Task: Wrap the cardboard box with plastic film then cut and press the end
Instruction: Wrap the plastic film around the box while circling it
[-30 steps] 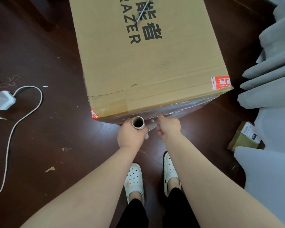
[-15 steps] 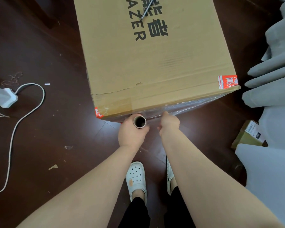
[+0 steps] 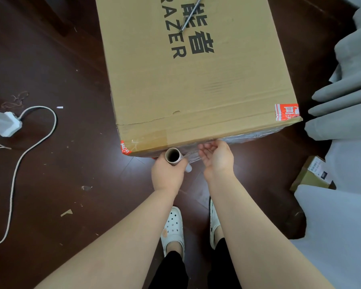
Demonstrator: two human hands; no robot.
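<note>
Here the cardboard box [image 3: 196, 84] stands on the dark wooden floor [image 3: 71, 184], directly in front of the person, its top bearing black printed lettering and a thin metal rod [image 3: 191, 14] lying near the far edge. Red stickers [image 3: 286, 112] mark its two near corners. Clear plastic film [image 3: 258, 136] is drawn along the box's near face just under the top edge, and it runs leftward to a roll. The left hand [image 3: 168, 175] grips this film roll [image 3: 173, 157] upright, fingers curled round the tube, its hollow cardboard core facing the camera, just beside the box's near edge. The right hand [image 3: 216, 158] is relaxed, palm turned up, fingers loosely bent, with the fingertips touching the film at the box's near face; the two hands are close together. Below them, white perforated shoes [image 3: 173, 226] stand on the floor. To the left lies a white cable [image 3: 29, 147] looped from a white plug block [image 3: 9, 126]. To the right hang grey fabric folds [image 3: 342, 90], with a small carton [image 3: 311, 176] beside them.
</note>
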